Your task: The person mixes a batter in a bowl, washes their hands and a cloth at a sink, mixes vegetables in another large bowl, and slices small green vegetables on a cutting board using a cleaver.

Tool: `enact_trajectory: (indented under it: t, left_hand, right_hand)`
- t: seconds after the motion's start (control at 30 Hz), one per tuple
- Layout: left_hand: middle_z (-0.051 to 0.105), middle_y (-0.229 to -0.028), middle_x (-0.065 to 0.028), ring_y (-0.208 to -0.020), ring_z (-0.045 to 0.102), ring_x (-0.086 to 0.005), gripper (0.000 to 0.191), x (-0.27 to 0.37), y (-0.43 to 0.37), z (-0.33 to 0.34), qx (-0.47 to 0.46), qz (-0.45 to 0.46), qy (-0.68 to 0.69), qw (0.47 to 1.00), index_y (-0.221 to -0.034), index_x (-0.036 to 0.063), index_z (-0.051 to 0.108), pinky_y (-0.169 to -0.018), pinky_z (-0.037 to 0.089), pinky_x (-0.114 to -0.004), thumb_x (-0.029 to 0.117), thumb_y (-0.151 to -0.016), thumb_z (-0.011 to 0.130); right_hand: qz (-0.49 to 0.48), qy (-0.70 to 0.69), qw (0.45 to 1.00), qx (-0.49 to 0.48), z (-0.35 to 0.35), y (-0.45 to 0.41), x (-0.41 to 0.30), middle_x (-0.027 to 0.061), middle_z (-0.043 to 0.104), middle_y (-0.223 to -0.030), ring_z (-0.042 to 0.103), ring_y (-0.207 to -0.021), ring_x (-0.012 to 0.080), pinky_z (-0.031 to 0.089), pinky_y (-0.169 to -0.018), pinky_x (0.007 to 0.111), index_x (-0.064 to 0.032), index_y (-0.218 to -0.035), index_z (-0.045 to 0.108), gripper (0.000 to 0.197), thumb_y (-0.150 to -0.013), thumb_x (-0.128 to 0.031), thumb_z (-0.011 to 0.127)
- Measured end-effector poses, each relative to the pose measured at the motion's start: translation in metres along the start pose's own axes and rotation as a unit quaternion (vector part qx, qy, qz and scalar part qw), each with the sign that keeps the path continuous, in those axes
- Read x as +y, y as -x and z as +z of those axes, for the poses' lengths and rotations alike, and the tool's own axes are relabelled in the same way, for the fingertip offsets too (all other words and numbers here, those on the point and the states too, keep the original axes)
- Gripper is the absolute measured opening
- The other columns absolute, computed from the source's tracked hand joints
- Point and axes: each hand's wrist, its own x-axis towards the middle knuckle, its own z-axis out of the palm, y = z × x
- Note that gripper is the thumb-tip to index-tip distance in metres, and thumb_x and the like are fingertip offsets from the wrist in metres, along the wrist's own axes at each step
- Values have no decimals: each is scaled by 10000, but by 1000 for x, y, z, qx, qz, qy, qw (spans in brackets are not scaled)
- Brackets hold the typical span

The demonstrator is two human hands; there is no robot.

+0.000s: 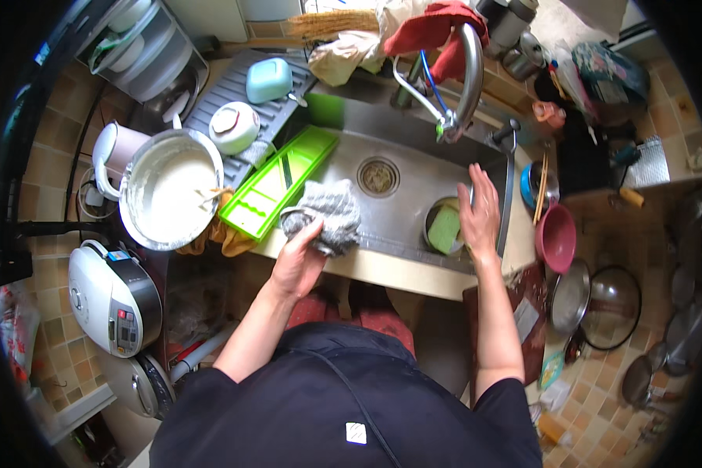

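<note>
My left hand [299, 257] grips a crumpled grey dishcloth [332, 213] above the front edge of the stainless steel sink [380, 225]. Something rounded and darker shows at the cloth's left side, but I cannot tell what it is. Over the sink's right side, my right hand [481, 213] is held out with the thumb apart from the fingers. Just left of it, a small metal pot [430, 219] stands in the sink with a green sponge [444, 228] in it. A bright green mandoline slicer [260, 205] lies slanted across the sink's left edge.
A pot of pale batter-like mixture [172, 181] stands at the left. A white bowl [234, 130] and a light blue container [269, 81] rest on the grey drainboard [210, 108]. The curved faucet [471, 76] overhangs the sink. A pink bowl [556, 238] sits at the counter's right.
</note>
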Motion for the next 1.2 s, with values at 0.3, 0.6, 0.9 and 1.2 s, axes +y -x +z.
enact_trajectory:
  t: [0.3,0.6,0.9,1.2]
  left_hand:
    - [599,-1230,-114,-1166,562,-236,426,-14,-45,22,61,-13,-92,994,-1305,-13,484,-1054,395,-389,60,-894,572]
    - [602,-989,-107,-900,606,-209,188,-37,-143,33,107,-157,-99,977,-1031,-15,553,-816,520,-352,-10,-856,484]
    - [664,-896,-58,-750,622,-142,249,-81,-210,52,51,-157,-301,939,-1119,44,620,-639,491,-279,150,-902,558]
    - [630,-1086,-121,-874,636,-187,466,-88,-224,25,29,-112,-620,776,-1226,88,639,-731,529,-326,369,-855,637]
  right_hand:
    - [-237,203,926,-214,112,-225,24,121,653,-1082,526,-1175,296,473,-858,406,-92,-1065,672,319,-764,-185,620]
    - [-302,278,910,-62,144,-242,69,-1,629,-946,502,-1079,212,396,-824,355,-203,-985,652,195,-791,-215,632]
    - [90,-272,935,-206,159,-68,100,152,589,-1259,548,-1160,320,436,-968,392,-40,-1269,550,457,-871,-257,616]
    - [492,-678,532,-128,204,3,69,20,630,-1068,602,-943,170,491,-764,351,-176,-1115,578,403,-904,-519,587]
